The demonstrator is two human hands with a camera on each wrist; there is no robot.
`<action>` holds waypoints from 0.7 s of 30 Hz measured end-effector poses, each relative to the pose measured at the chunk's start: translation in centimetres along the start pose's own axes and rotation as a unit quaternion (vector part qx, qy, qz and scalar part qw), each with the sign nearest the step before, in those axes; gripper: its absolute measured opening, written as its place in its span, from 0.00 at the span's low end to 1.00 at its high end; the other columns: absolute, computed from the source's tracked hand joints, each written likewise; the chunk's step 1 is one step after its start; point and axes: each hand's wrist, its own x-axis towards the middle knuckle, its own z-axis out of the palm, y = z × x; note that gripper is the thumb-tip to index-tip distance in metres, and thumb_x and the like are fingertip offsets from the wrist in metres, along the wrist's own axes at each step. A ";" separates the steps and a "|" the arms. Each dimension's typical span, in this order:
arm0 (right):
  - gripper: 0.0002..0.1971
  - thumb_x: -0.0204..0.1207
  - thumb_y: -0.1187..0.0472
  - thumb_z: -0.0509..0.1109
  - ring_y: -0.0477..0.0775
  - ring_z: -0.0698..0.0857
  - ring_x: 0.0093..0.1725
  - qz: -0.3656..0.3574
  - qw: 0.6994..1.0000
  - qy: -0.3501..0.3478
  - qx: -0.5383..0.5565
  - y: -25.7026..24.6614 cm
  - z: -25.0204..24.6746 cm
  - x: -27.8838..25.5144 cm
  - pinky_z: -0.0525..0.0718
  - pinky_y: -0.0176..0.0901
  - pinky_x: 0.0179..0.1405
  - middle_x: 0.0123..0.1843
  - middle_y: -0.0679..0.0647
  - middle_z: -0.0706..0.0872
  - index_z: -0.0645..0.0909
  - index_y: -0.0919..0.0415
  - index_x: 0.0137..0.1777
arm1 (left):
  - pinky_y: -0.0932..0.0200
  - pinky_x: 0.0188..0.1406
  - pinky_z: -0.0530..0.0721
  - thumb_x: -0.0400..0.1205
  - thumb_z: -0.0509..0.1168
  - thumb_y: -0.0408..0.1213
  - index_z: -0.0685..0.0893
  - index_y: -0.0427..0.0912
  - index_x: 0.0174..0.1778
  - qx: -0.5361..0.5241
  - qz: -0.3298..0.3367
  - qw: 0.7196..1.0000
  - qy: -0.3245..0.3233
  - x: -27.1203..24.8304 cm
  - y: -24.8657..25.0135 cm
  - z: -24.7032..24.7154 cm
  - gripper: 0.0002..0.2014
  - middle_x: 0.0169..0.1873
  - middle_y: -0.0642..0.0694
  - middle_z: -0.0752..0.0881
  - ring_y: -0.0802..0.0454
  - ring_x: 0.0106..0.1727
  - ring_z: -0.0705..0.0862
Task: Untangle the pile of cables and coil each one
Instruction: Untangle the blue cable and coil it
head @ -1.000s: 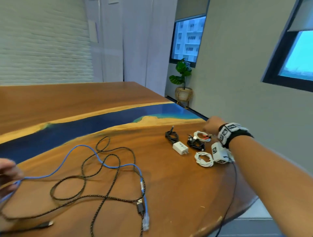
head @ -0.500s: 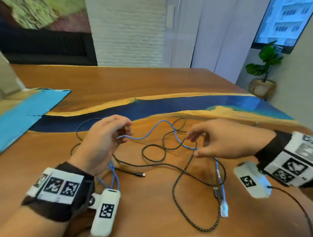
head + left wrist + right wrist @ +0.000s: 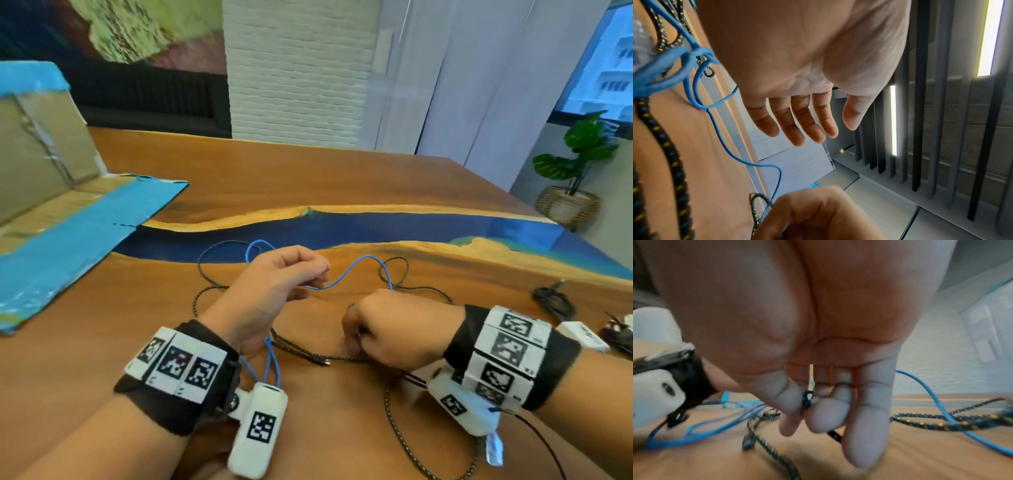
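The blue cable [image 3: 346,277] lies looped through the braided cable [image 3: 397,421] on the tabletop [image 3: 308,178]. The left hand [image 3: 270,294] carries blue loops, fingers [image 3: 797,123] relaxed and nearly straight. The right hand [image 3: 394,335] pinches both cables at a crossing. Risk: pulling either strand taut could tighten the crossing into a knot, or drag the connectors off the edge.
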 end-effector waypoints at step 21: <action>0.09 0.86 0.51 0.69 0.42 0.84 0.40 0.007 0.967 0.247 0.064 2.4 -7.7 1.8 0.77 0.39 0.39 0.40 0.40 0.89 0.88 0.46 0.44 | 0.63 0.46 0.78 0.83 0.71 0.33 0.89 0.48 0.49 -0.078 0.061 0.946 0.309 1.6 -0.1 -2.0 0.05 0.47 0.52 0.88 0.67 0.43 0.85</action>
